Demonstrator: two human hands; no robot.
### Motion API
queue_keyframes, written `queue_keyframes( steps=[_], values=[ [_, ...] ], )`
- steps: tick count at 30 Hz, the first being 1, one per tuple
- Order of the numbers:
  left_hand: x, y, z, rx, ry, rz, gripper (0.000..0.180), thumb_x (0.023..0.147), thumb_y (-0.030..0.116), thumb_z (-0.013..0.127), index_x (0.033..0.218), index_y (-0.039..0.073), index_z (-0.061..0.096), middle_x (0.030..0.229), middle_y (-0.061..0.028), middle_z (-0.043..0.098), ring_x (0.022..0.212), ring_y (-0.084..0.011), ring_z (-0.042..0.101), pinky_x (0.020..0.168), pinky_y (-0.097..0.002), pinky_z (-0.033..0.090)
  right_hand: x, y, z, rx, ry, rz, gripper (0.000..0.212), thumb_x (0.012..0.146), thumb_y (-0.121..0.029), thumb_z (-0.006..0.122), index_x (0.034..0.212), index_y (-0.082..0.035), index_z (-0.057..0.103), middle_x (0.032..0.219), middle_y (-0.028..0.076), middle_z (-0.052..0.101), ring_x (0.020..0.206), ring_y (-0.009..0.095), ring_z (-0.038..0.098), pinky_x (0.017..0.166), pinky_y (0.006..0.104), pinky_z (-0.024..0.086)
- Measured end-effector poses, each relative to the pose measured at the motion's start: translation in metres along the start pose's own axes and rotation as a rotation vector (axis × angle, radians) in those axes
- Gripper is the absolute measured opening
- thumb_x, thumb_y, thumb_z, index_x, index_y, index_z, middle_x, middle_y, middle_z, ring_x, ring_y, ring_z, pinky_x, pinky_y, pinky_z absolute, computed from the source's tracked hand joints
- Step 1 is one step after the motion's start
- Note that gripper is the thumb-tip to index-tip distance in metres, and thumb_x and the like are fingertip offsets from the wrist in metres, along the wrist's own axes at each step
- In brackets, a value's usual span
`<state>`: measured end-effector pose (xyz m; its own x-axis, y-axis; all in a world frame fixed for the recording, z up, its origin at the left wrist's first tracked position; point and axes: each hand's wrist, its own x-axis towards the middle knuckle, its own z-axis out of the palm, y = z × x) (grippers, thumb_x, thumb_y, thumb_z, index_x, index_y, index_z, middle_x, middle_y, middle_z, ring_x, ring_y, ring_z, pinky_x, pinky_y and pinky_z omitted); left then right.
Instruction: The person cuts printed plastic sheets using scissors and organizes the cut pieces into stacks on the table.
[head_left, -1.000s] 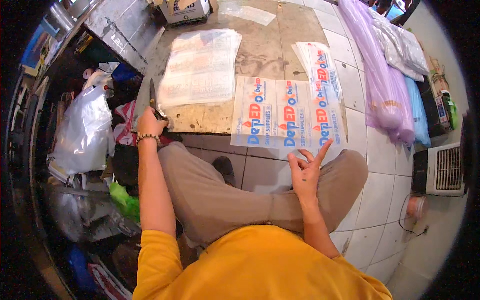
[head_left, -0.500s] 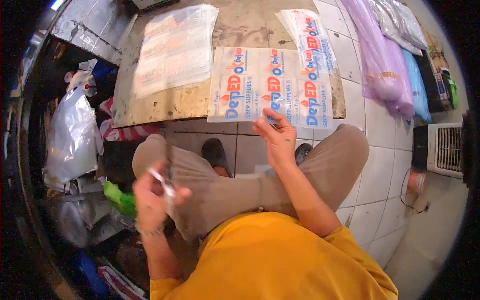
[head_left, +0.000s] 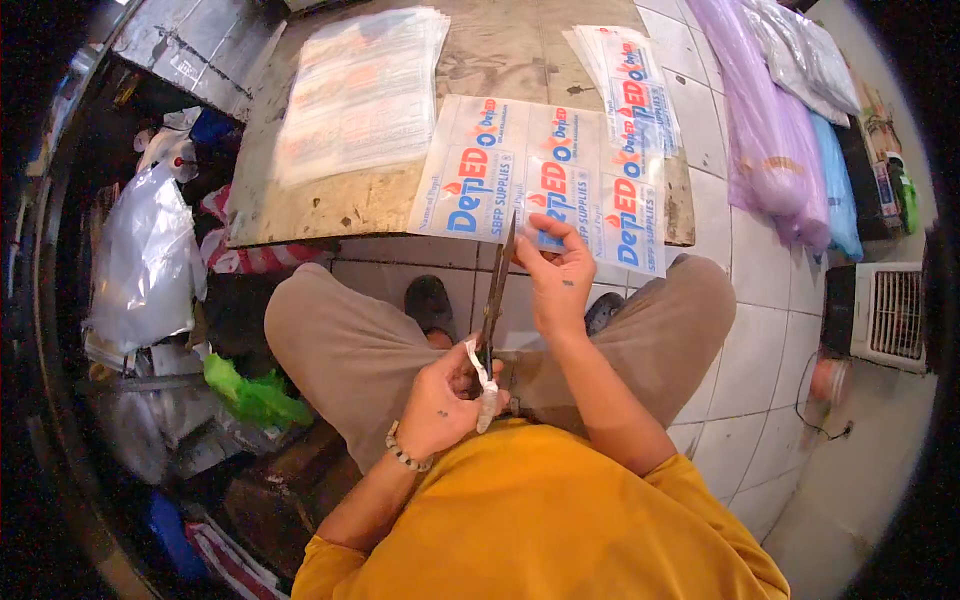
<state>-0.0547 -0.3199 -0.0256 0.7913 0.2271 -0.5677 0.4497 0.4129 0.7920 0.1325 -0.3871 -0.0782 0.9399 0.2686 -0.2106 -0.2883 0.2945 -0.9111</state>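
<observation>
Three slanting columns of large blue and red lettering are running up the translucent sheet [head_left: 540, 170] at the table's [head_left: 330, 215] front edge, with smaller blue and greyish lines standing alongside. Similar blue and red print is showing on the fanned sheets [head_left: 632, 75] at the right. Faint reddish print, too pale to read, is covering the whitish stack [head_left: 365, 90].

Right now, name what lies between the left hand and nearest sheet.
The head view shows scissor blades there, pointing from the left hand toward the sheet.
</observation>
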Motion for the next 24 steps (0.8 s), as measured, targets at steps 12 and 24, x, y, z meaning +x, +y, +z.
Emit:
queue_keyframes(
  steps=[12,24],
  values=[
    [0.02,0.002,0.002,0.127,0.012,0.068,0.084,0.078,0.002,0.083,0.15,-0.002,0.039,0.118,-0.0163,0.07,0.103,-0.0186,0.068,0.087,-0.034,0.058,-0.001,0.014,-0.007,-0.018,0.031,-0.02,0.029,0.086,-0.001,0.076,0.114,0.001,0.066,0.098,0.007,0.07,0.079,0.012,0.068,0.069,0.0248,0.054],
    [0.011,0.003,0.005,0.092,0.026,0.024,0.08,0.081,-0.002,0.078,0.151,-0.002,0.039,0.114,-0.0169,0.072,0.092,-0.0149,0.07,0.075,-0.0275,0.058,-0.004,0.015,-0.009,0.022,-0.028,0.02,0.04,0.087,0.001,0.074,0.126,0.001,0.064,0.115,0.011,0.069,0.089,0.013,0.068,0.076,0.0256,0.055]
  ],
)
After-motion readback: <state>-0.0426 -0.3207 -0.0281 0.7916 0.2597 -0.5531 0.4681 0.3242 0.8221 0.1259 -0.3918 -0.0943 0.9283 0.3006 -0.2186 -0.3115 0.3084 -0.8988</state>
